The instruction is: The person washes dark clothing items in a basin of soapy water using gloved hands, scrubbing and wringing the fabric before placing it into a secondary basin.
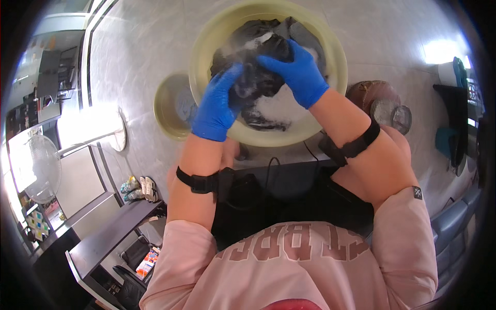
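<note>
Both hands wear blue rubber gloves and are over a large pale yellow plastic basin (337, 73). My left hand (217, 102) grips the near left part of a bunched dark cloth (257, 81), its fingers partly hidden behind the fabric. My right hand (298, 73) holds the same cloth at its right side, thumb on top of the folds. White suds (279, 108) lie on the water and on some folds. A grey piece of fabric (306, 37) rests against the basin's far right wall.
A smaller yellow basin (162, 112) with water stands left of the large one. Right of it on the grey tiled floor are a reddish-brown round object (358, 93) and clear round lids or bowls (401, 118). Shoes (149, 188) sit on a dark tabletop at left, near a standing fan (42, 168).
</note>
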The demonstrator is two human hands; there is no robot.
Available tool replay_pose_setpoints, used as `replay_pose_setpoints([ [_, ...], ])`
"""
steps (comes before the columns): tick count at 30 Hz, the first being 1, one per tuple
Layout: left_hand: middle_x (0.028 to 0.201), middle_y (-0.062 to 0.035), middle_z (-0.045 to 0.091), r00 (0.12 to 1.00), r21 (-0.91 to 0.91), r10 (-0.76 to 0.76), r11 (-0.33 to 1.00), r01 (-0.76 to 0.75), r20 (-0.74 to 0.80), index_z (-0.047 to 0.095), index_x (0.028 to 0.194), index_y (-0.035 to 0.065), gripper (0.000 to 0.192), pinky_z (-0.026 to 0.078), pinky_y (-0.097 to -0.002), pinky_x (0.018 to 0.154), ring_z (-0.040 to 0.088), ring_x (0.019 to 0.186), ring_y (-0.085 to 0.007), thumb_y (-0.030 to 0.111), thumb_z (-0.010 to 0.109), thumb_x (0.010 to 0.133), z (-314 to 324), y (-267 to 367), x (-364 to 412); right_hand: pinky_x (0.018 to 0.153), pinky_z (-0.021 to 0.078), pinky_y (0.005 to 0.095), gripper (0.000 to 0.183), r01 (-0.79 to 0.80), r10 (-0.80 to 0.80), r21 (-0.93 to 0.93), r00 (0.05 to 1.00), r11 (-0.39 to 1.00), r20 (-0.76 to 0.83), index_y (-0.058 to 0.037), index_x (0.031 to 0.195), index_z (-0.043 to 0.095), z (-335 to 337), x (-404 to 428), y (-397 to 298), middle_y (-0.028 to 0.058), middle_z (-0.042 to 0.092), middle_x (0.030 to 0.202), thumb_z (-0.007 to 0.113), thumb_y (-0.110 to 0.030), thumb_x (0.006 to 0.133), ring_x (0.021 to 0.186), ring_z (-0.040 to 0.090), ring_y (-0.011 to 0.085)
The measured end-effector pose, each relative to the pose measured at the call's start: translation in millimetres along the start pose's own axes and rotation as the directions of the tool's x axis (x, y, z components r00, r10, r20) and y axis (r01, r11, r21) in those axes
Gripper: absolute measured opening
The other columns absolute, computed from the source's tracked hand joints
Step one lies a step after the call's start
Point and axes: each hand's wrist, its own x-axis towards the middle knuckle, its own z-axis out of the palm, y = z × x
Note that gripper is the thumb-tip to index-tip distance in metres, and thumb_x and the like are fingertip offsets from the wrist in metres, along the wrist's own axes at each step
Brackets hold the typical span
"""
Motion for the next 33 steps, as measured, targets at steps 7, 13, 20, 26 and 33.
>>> replay_pose_setpoints([
  [7,0.112,-0.0074,0.070,0.939,0.579,0.328,0.747,-0.327,0.106,0.064,0.122,-0.0008,0.039,0.055,-0.0312,0.086,0.066,0.095,-0.0154,0.005,0.077,0.085,7.9,-33.0,4.7,0.086,0.0563,0.0365,0.063,0.085,-0.160,-0.374,0.972,0.923,-0.174,0.0052,0.121,0.059,10.2,-9.0,9.5,0.0171,0.070,0.108,0.088,-0.028,0.076,0.099,0.069,0.0239],
  [13,0.117,-0.0112,0.069,0.991,0.328,0.101,0.937,-0.123,0.084,0.058,0.132,0.0000,0.041,0.055,-0.0329,0.089,0.068,0.101,-0.0183,0.012,0.068,0.093,-9.1,0.5,1.2,0.091,0.0538,0.0348,0.054,0.017,-0.015,-0.168,1.000,0.986,0.016,0.0040,0.128,0.054,-7.9,3.1,0.6,0.0170,0.067,0.117,0.079,-0.021,0.087,0.105,0.066,0.0226],
  [20,0.126,-0.0164,0.065,0.941,-0.005,0.085,0.996,-0.088,0.329,0.056,0.133,0.0008,0.038,0.056,-0.0381,0.094,0.066,0.113,-0.0279,0.021,0.055,0.101,-10.1,-7.0,-1.2,0.100,0.0499,0.0414,0.069,0.582,-0.565,-0.092,0.809,0.808,0.162,0.0012,0.144,0.045,12.5,-6.3,-7.2,0.0192,0.060,0.129,0.076,-0.027,0.089,0.114,0.062,0.0302],
  [26,0.115,-0.0092,0.067,0.985,0.235,0.173,0.957,-0.168,0.000,0.062,0.123,-0.0016,0.028,0.054,-0.0322,0.086,0.065,0.100,-0.0170,0.008,0.059,0.097,9.4,-33.6,6.6,0.093,0.0530,0.0428,0.059,0.608,-0.533,-0.469,0.792,0.641,0.297,-0.0002,0.129,0.061,16.1,-11.0,-14.4,0.0226,0.061,0.122,0.077,-0.036,0.086,0.107,0.065,0.0372],
  [33,0.103,-0.0185,0.069,0.488,0.838,0.818,0.015,-0.546,0.304,0.064,0.113,-0.0026,0.031,0.053,-0.0387,0.076,0.068,0.090,-0.0307,0.001,0.068,0.082,21.6,-47.4,10.6,0.078,0.0556,0.0398,0.045,0.031,-0.080,-0.257,0.980,0.966,-0.182,0.0019,0.108,0.072,29.8,1.8,12.7,0.0180,0.070,0.084,0.071,-0.040,0.092,0.085,0.071,0.0298],
])
